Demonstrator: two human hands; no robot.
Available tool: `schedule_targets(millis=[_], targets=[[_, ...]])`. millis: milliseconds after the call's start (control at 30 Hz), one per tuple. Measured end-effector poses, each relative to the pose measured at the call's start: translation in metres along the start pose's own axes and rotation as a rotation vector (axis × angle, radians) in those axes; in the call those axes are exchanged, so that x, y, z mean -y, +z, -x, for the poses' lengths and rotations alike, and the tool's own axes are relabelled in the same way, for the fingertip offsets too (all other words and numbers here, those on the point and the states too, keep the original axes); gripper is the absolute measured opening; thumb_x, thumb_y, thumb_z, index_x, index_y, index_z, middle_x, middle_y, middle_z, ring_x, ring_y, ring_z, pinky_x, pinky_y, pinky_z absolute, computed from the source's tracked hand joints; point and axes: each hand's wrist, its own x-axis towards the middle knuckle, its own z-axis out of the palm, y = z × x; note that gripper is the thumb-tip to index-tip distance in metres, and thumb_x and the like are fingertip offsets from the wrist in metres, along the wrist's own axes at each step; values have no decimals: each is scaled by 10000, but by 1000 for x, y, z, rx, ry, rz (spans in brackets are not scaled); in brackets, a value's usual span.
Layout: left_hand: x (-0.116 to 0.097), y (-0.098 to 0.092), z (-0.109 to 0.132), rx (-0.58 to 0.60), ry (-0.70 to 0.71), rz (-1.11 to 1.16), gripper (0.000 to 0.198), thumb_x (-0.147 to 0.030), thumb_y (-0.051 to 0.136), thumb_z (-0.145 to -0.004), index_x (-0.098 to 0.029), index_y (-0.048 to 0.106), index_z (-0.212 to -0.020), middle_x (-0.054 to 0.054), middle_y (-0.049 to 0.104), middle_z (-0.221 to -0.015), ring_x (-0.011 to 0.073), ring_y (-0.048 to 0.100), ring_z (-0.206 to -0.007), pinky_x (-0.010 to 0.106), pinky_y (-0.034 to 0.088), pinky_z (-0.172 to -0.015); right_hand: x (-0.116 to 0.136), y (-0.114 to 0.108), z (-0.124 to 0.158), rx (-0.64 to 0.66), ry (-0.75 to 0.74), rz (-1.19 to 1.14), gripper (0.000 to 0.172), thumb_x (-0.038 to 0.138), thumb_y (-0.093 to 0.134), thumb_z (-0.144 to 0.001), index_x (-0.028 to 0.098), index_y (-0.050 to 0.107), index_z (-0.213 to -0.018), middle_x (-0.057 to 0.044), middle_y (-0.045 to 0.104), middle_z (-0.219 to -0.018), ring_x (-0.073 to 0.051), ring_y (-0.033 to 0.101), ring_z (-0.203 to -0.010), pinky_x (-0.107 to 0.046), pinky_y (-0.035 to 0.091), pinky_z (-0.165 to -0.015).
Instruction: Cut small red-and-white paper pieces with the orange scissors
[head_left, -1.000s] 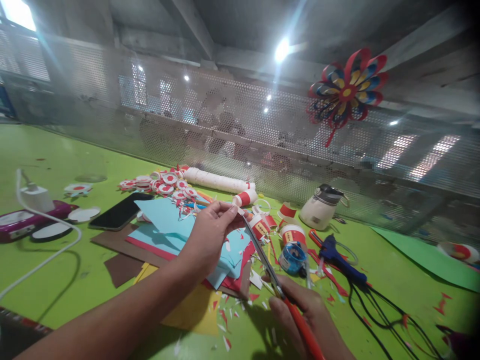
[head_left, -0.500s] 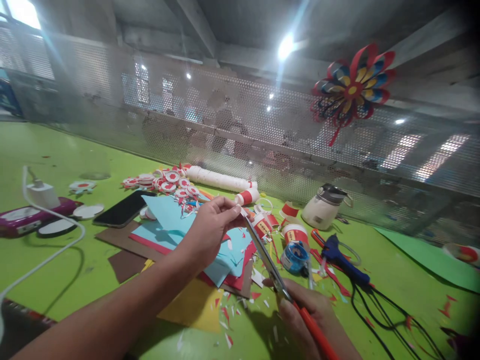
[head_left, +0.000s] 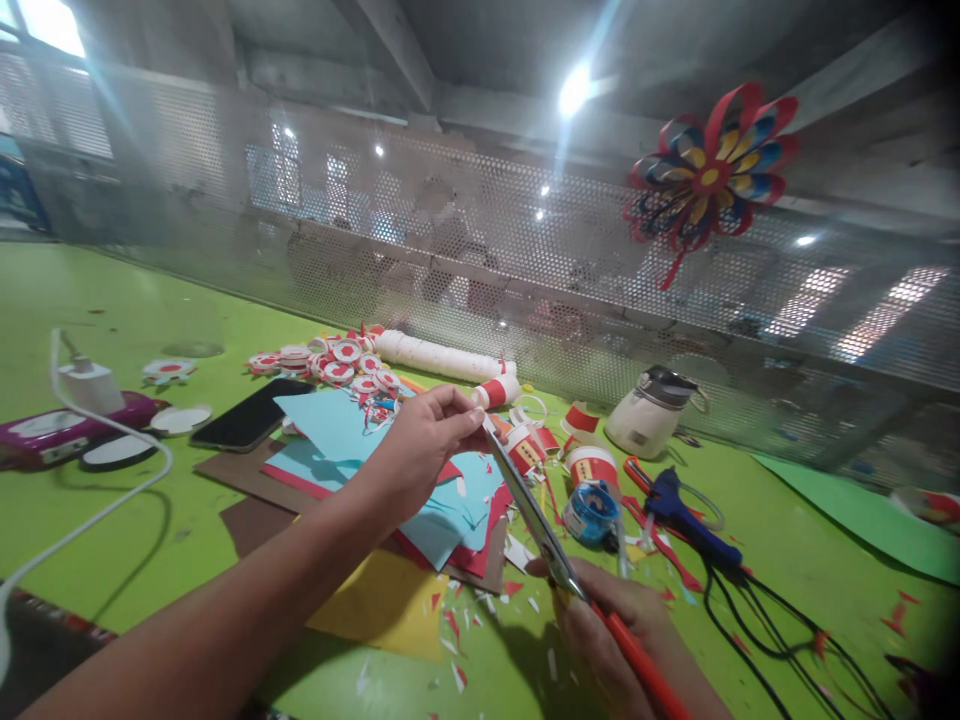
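My left hand (head_left: 429, 447) is closed in a pinch above the paper stack; a tiny white piece shows at its fingertips, too small to name. In my right hand (head_left: 611, 620) is a pair of scissors (head_left: 534, 517) with red handles, its blades looking closed and its tip right at the left fingertips. Below my left hand lie light blue paper sheets (head_left: 330, 425) over red and brown ones. A yellow sheet (head_left: 382, 605) sits nearer to me. Small red and white paper scraps (head_left: 454, 630) are scattered around.
Cut red paper cups (head_left: 592, 468), a blue tape roll (head_left: 591, 515), a blue glue gun (head_left: 694, 525) with its cable and a white jug (head_left: 651, 412) stand to the right. At left are a phone (head_left: 251, 415) and a purple power strip (head_left: 75, 430). A perforated screen (head_left: 450, 240) rises behind.
The view has shifted very slightly. Both hands and the scissors keep nearly the same pose, with the scissors' tip still at the left fingertips.
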Motion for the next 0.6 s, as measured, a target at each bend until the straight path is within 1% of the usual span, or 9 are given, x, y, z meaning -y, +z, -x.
schedule_targets(millis=[200, 333, 500, 600], targets=[[0, -1, 0, 3, 2, 0, 114, -162, 613, -687, -136, 518, -630, 46, 617, -621, 149, 597, -600, 339, 477, -683, 3, 0, -1, -19, 3, 34, 443, 509, 394, -833, 131, 607, -923, 54, 347, -513, -89, 354, -410, -203, 298, -406], [1, -1, -1, 2, -1, 3, 112, -163, 620, -680, -137, 523, -631, 43, 614, -619, 146, 592, -588, 331, 473, -660, 2, -2, -1, -24, -15, 97, 439, 507, 391, -831, 141, 616, -915, 54, 337, -513, -93, 336, -426, -209, 298, -424], [1, -1, -1, 3, -5, -2, 113, -169, 615, -687, -136, 525, -627, 56, 626, -634, 157, 603, -606, 335, 472, -669, -3, -4, -1, -7, -19, 149, 428, 487, 399, -829, 143, 622, -952, 35, 382, -545, -111, 369, -469, -219, 306, -445], [0, -1, 0, 9, -6, -1, 112, -170, 612, -688, -138, 523, -629, 48, 622, -616, 152, 599, -591, 331, 471, -665, -3, -5, -2, -2, -33, 164, 427, 475, 403, -827, 136, 627, -958, 37, 373, -546, -111, 358, -477, -219, 298, -449]])
